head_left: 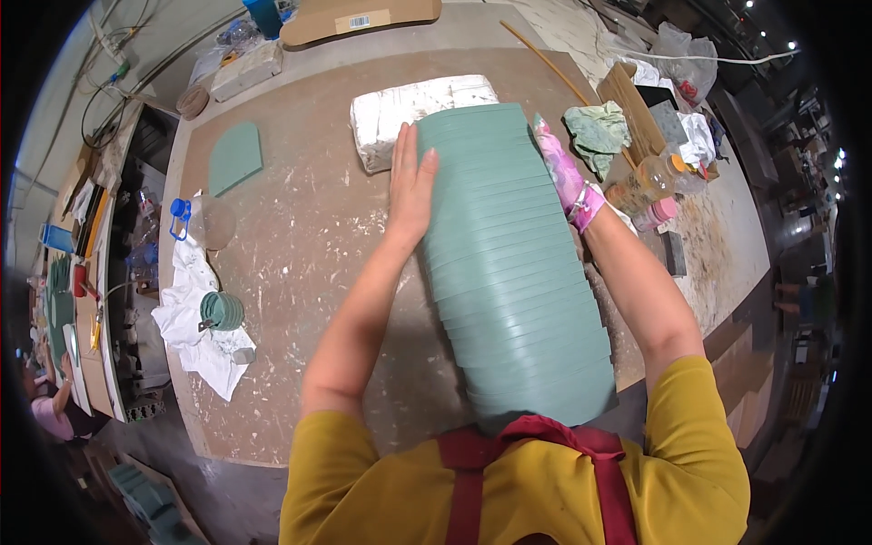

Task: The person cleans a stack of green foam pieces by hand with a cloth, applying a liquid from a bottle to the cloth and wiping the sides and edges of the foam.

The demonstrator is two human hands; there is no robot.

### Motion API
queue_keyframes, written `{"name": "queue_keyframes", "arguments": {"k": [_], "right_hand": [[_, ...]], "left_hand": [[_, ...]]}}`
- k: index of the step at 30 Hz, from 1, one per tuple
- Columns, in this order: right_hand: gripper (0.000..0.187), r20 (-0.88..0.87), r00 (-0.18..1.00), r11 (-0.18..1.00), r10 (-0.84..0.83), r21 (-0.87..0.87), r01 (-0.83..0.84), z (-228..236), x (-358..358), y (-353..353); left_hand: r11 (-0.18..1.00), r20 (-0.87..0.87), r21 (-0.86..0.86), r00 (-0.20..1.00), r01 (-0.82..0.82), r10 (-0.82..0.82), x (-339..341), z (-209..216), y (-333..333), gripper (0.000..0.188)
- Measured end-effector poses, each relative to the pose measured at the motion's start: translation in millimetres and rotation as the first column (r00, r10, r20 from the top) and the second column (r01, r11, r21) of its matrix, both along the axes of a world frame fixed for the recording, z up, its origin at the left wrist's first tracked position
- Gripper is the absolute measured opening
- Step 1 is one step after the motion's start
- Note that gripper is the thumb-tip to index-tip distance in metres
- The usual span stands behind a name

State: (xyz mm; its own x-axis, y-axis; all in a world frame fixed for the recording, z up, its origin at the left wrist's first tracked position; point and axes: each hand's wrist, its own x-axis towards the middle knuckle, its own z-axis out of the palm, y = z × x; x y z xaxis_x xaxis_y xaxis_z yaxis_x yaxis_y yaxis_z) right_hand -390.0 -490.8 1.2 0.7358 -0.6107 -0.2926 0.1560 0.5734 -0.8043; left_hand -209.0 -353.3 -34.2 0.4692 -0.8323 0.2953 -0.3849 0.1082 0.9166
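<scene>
A long stack of thin green sheets (518, 263), fanned so their edges overlap like shingles, runs from my body to the far part of the table. My left hand (413, 186) is bare and lies flat against the stack's far left edge, fingers straight and thumb on the green surface. Along the right edge rests my right hand (565, 173) in a pink patterned glove or wrap, its fingers stretched out and pointing away from me. Behind the stack's far end sits a white wrapped block (386, 109), partly covered by the sheets.
The brown tabletop (300, 245) carries a loose green arched sheet (238, 154) and a white cloth (186, 291) with a green roll of strip (221, 311). At right are a crumpled green cloth (598, 136), bottles (649, 177), a cardboard box (631, 109) and a wooden stick (545, 62).
</scene>
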Motion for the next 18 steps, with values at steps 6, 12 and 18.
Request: {"name": "queue_keyframes", "arguments": {"k": [6, 12, 18], "right_hand": [[0.056, 0.277, 0.960, 0.963, -0.038, -0.248, 0.110, 3, -108, 2], [0.081, -0.176, 0.914, 0.925, -0.366, -0.173, 0.337, -5, -230, 168], [0.079, -0.083, 0.925, 0.926, -0.370, 0.053, 0.375, -8, -225, 242]], "left_hand": [[0.995, -0.391, -0.068, 0.919, -0.078, 0.045, -26, -9, 76, 0.066], [0.984, -0.654, 0.168, 0.739, -0.066, 0.161, -114, -33, 209, 0.065], [0.989, -0.723, 0.143, 0.687, 0.047, 0.072, -161, -35, 243, 0.064]]}}
